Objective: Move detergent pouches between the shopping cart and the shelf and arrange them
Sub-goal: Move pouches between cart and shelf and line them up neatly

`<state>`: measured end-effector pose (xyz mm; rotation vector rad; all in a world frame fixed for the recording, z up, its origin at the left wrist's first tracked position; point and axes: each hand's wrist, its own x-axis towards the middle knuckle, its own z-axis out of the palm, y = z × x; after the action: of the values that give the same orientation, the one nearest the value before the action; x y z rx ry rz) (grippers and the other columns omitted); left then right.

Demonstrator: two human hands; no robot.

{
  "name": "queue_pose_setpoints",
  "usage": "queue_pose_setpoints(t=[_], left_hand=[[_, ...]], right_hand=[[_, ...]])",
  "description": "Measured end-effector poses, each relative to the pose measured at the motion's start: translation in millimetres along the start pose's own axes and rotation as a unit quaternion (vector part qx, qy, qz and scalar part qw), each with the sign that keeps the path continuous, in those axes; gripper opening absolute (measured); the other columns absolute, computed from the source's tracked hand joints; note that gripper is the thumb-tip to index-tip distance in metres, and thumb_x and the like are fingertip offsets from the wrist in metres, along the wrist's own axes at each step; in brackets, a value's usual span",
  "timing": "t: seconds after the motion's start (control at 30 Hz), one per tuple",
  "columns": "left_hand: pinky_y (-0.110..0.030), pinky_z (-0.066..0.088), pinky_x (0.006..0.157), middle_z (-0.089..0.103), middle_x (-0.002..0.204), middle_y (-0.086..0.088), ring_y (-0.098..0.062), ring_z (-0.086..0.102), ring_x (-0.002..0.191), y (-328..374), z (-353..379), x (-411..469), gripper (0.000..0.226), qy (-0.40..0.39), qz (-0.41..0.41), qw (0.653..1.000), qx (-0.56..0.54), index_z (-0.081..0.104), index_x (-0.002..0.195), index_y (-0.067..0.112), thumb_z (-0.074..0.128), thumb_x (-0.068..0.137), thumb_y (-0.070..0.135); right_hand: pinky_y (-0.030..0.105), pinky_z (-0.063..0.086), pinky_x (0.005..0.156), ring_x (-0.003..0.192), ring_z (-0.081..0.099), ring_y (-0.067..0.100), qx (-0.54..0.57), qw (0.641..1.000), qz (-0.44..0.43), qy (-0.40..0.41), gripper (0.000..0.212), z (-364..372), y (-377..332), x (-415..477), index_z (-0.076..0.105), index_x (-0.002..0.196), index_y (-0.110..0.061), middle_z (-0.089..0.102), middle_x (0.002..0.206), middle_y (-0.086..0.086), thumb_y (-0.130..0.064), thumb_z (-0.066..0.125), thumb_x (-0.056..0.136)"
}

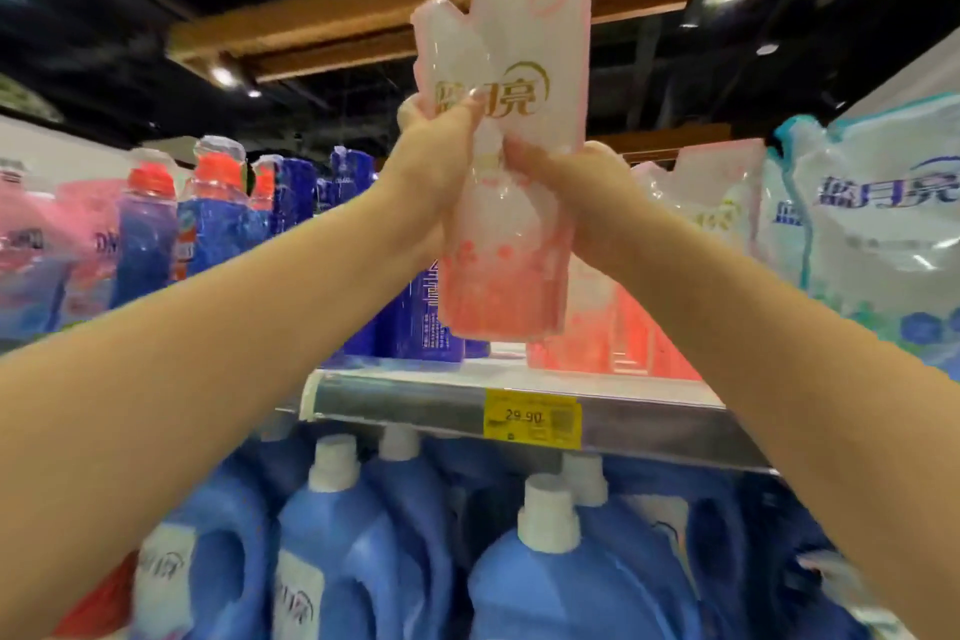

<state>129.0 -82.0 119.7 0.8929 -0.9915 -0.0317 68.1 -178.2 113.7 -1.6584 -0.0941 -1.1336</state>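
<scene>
"Pink pouch (519,83) way up in the air with both hands on it, what's going on there?"

"lol it's a soft refill bag. If I grab it with one hand it folds over, so my left hand (441,156) is wrapped round the left edge with the thumb across the front by the gold logo. My right hand (582,198) is clamped on the right edge a bit lower. That keeps it upright and label-out, so I can line it up with the others."

"Where is it compared to the shelf (415,403)?"

"It's hanging over the front edge, just in front of the row of matching pink pouches (613,333), and as far as I can tell the bottom isn't touching the board. My guess is it drops in at the left end of that row, next to the dark blue packs (415,322). The cart's out of shot."

"What does it look like up close?"

"Tall, flat and glossy, with crinkly film. It's whitish at the top and fades to coral at the bottom, where the liquid seems to sag. There's a pink seal round the rim and a notched corner up top."
</scene>
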Motion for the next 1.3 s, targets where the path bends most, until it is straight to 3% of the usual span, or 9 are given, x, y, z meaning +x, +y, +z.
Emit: queue_pose_setpoints(t=[0.1,0.2,0.33,0.5,0.7,0.83,0.9,1.03,1.3], left_hand=[[-0.041,0.058,0.075,0.060,0.115,-0.008,-0.023,0.065,0.096,-18.8,-2.7,28.1,0.047,-0.016,-0.004,1.000,0.015,0.028,0.137,0.019,0.049,0.095,0.027],[-0.045,0.057,0.080,0.062,0.116,-0.009,-0.025,0.067,0.097,-44.4,-8.1,44.8,0.048,-0.034,-0.035,0.999,0.005,0.032,0.136,0.019,0.052,0.093,0.026],[-0.049,0.053,0.087,0.062,0.118,-0.010,-0.027,0.065,0.101,-74.7,-9.5,51.1,0.046,-0.080,-0.087,0.992,-0.045,0.036,0.134,0.016,0.055,0.092,0.023],[-0.035,0.057,0.071,0.061,0.114,-0.004,-0.019,0.065,0.093,-97.3,-7.6,40.1,0.048,-0.145,-0.133,0.977,-0.078,0.035,0.135,0.020,0.055,0.091,0.019],[-0.032,0.057,0.058,0.058,0.117,0.005,-0.016,0.062,0.096,-104.0,-16.1,35.0,0.074,-0.240,-0.147,0.957,0.066,0.023,0.140,0.041,0.063,0.084,0.013],[-0.044,0.058,0.068,0.070,0.097,0.000,-0.020,0.070,0.084,-109.1,-31.8,20.3,0.113,-0.297,-0.195,0.916,0.185,0.005,0.139,0.058,0.074,0.069,0.003],[-0.045,0.059,0.066,0.068,0.085,0.001,-0.018,0.072,0.074,-112.1,-32.6,17.0,0.119,-0.298,-0.209,0.911,0.195,0.004,0.137,0.061,0.075,0.066,-0.002],[-0.036,0.059,0.054,0.057,0.090,0.006,-0.018,0.068,0.074,-116.0,-23.6,17.2,0.120,-0.279,-0.203,0.919,0.190,0.000,0.138,0.059,0.073,0.069,-0.007],[-0.026,0.055,0.046,0.051,0.102,0.002,-0.014,0.062,0.074,-122.2,-15.9,15.2,0.122,-0.255,-0.190,0.921,0.225,-0.010,0.141,0.052,0.075,0.070,0.000]], right_hand=[[0.045,0.055,0.086,0.094,0.067,0.027,0.001,1.000,0.017,-0.009,0.031,-5.7,12.3,28.8,0.062,0.111,-0.004,0.068,0.102,0.011,-0.021,0.066,0.086],[0.040,0.057,0.082,0.087,0.069,0.023,0.013,0.997,0.063,-0.038,0.015,-14.4,36.0,42.1,0.064,0.100,-0.011,0.071,0.093,0.008,-0.020,0.062,0.089],[0.047,0.052,0.091,0.100,0.067,0.029,-0.051,0.992,0.116,-0.004,0.030,-31.6,58.1,43.0,0.064,0.108,-0.010,0.069,0.108,0.011,-0.028,0.066,0.084],[0.042,0.055,0.085,0.094,0.068,0.027,-0.066,0.985,0.157,-0.002,0.026,-53.9,64.6,26.5,0.063,0.101,-0.008,0.071,0.101,0.011,-0.025,0.066,0.081],[0.037,0.053,0.089,0.098,0.067,0.022,-0.149,0.970,0.188,0.033,0.062,-67.9,60.4,9.7,0.059,0.115,-0.008,0.071,0.105,0.007,-0.040,0.068,0.061],[0.034,0.057,0.081,0.089,0.070,0.018,-0.280,0.938,0.205,-0.004,0.041,-74.2,49.1,-9.1,0.059,0.107,-0.018,0.072,0.098,0.003,-0.037,0.070,0.072],[0.028,0.059,0.072,0.079,0.071,0.014,-0.321,0.922,0.214,-0.030,0.026,-74.2,50.4,-19.3,0.058,0.093,-0.024,0.073,0.086,-0.001,-0.029,0.074,0.073],[0.022,0.058,0.060,0.060,0.069,0.006,-0.348,0.914,0.209,-0.025,0.024,-70.9,55.5,-22.5,0.055,0.078,-0.026,0.070,0.060,-0.007,-0.020,0.078,0.073],[0.035,0.058,0.080,0.091,0.070,0.025,-0.349,0.903,0.249,-0.015,0.026,-71.9,54.9,-19.2,0.056,0.090,-0.014,0.072,0.096,0.013,-0.017,0.076,0.075]])
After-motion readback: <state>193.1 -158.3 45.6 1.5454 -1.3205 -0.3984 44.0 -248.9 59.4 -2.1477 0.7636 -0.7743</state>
